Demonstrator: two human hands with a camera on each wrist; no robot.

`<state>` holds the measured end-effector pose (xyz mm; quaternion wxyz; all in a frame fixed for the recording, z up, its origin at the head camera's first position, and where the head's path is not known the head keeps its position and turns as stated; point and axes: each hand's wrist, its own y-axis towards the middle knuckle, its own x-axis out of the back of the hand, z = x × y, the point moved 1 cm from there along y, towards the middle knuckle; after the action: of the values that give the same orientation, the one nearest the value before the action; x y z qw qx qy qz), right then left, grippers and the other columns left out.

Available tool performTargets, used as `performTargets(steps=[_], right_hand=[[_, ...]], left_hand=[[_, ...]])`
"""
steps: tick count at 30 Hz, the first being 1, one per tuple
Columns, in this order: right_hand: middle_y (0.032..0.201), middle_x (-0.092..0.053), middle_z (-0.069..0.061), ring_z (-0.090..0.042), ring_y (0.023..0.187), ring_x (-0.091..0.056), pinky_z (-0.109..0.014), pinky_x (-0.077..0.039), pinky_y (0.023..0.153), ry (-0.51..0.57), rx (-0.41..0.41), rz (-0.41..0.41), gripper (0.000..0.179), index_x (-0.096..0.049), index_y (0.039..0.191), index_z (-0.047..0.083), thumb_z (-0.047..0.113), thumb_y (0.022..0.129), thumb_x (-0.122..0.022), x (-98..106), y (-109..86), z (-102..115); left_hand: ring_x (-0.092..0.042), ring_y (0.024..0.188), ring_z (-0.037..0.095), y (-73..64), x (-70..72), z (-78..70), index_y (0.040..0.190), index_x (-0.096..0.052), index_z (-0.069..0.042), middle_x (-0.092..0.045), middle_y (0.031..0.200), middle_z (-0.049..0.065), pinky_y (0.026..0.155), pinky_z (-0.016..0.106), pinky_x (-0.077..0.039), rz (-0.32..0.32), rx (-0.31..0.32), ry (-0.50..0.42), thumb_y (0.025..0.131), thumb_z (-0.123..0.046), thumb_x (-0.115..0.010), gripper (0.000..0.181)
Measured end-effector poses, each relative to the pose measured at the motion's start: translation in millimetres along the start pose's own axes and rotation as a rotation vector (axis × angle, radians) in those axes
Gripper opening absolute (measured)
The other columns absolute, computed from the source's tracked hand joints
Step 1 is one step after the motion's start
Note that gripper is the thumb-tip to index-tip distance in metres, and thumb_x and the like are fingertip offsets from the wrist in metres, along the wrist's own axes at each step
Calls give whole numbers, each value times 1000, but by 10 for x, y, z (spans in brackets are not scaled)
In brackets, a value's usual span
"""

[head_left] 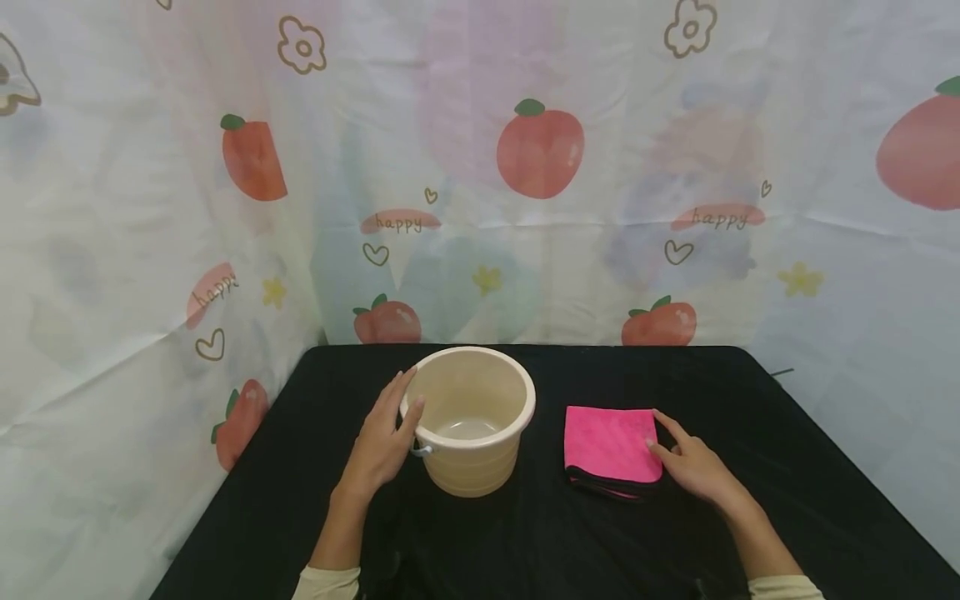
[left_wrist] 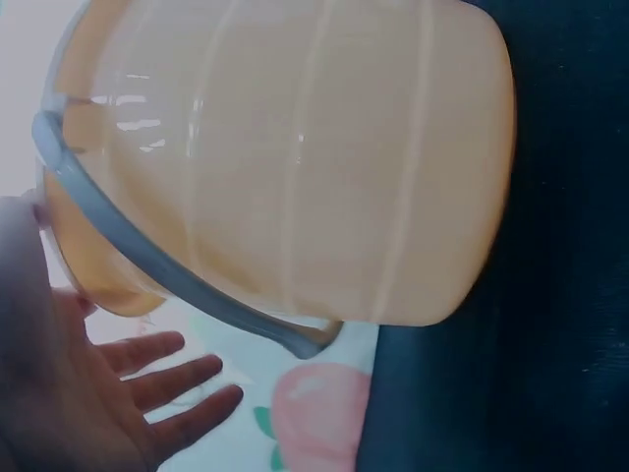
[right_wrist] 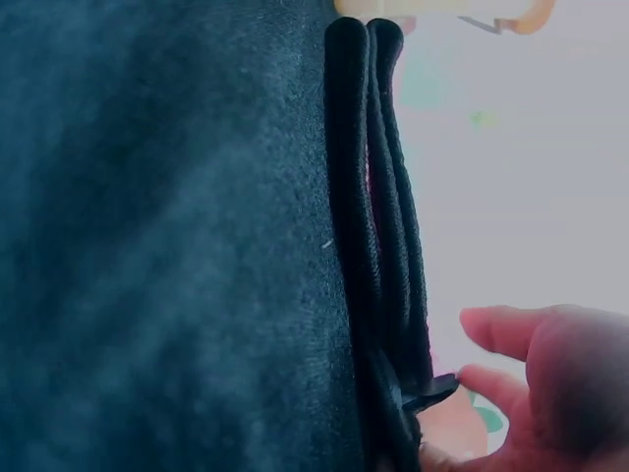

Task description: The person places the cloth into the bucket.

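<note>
A cream plastic bucket [head_left: 471,467] stands upright on the black table, and its inside shows no contents. Along its left rim lies my left hand [head_left: 381,442], its fingers straight and spread. The left wrist view shows the bucket's ribbed side [left_wrist: 344,157] and its grey handle [left_wrist: 177,275] hanging down. To the right of the bucket lies a pink cloth [head_left: 611,442], folded into a square with dark edging. My right hand [head_left: 697,467] touches its right edge, index finger and thumb apart. Up close, the folded dark edges [right_wrist: 378,197] are stacked in layers beside those fingers.
A black cloth covers the table [head_left: 555,550]. Behind and on both sides hang pale curtains [head_left: 465,167] printed with fruit, flowers and hearts. A thin dark strip [head_left: 782,372] sticks out past the table's right edge.
</note>
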<state>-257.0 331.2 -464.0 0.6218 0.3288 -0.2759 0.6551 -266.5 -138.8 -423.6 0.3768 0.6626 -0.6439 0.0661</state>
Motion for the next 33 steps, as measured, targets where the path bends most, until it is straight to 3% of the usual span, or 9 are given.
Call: performTargets(steps=[3, 5, 8, 10, 13, 16, 26, 30, 33], right_hand=[[81, -56, -16, -28, 68, -52, -37, -43, 61, 23, -18, 32, 71, -27, 159, -1, 32, 104, -59, -16, -2, -36], [113, -59, -31, -43, 92, -59, -48, -50, 75, 45, -39, 61, 76, -26, 161, 2, 38, 104, -60, -28, -2, -54], [152, -33, -38, -56, 127, -43, -64, -44, 95, 88, -60, 93, 80, -24, 162, 4, 44, 103, -59, -48, -12, -75], [147, -39, -37, -54, 123, -46, -61, -46, 93, 116, -73, 95, 77, -27, 161, 3, 42, 104, -59, -61, -20, -90], [113, -57, -26, -39, 93, -57, -46, -49, 76, 141, -67, 64, 68, -35, 157, 1, 36, 105, -59, -69, -25, -109], [85, -50, -10, -25, 67, -49, -37, -41, 61, 160, -59, 38, 59, -41, 154, 1, 28, 105, -59, -69, -8, -126], [87, -47, -13, -27, 64, -49, -39, -41, 61, 176, -71, 53, 56, -39, 155, 2, 21, 105, -58, -63, -1, -106], [128, -50, -34, -51, 108, -56, -56, -49, 85, 261, -64, 38, 56, -40, 155, 4, 23, 106, -59, -91, 6, -111], [159, -25, -34, -57, 142, -24, -72, -28, 106, 339, -55, 15, 57, -41, 156, 5, 25, 106, -59, -105, 16, -101]], left_hand=[[-40, 143, 34, 0, -66, 81, 160, -39, -20, -40, 160, 12, 110, 64, -32, -21, -35, -107, 110, -41, -46, 55], [-45, 138, 35, 1, -120, 129, 159, -40, -17, -43, 158, 12, 108, 62, -34, -36, -64, -197, 111, -34, -45, 51], [-45, 137, 36, -5, -213, 186, 159, -37, -15, -41, 159, 13, 108, 60, -33, -30, -98, -352, 112, -27, -42, 49], [-41, 140, 36, -12, -278, 217, 159, -33, -14, -35, 161, 14, 110, 58, -30, -22, -109, -443, 112, -25, -39, 49], [-33, 143, 38, -10, -363, 259, 159, -28, -14, -27, 162, 15, 112, 58, -25, -16, -118, -557, 112, -24, -34, 49], [-29, 144, 38, 12, -413, 279, 159, -26, -15, -24, 162, 14, 112, 57, -21, -35, -124, -608, 111, -25, -31, 49], [-34, 141, 38, 43, -438, 265, 155, -31, -12, -30, 159, 17, 111, 52, -24, -118, -138, -611, 107, -25, -32, 50], [-35, 139, 41, 54, -438, 272, 155, -32, -11, -30, 158, 19, 111, 53, -24, -124, -152, -613, 107, -24, -32, 50], [-35, 138, 42, 62, -441, 279, 155, -32, -11, -30, 158, 19, 110, 57, -24, -119, -148, -618, 107, -24, -32, 50]])
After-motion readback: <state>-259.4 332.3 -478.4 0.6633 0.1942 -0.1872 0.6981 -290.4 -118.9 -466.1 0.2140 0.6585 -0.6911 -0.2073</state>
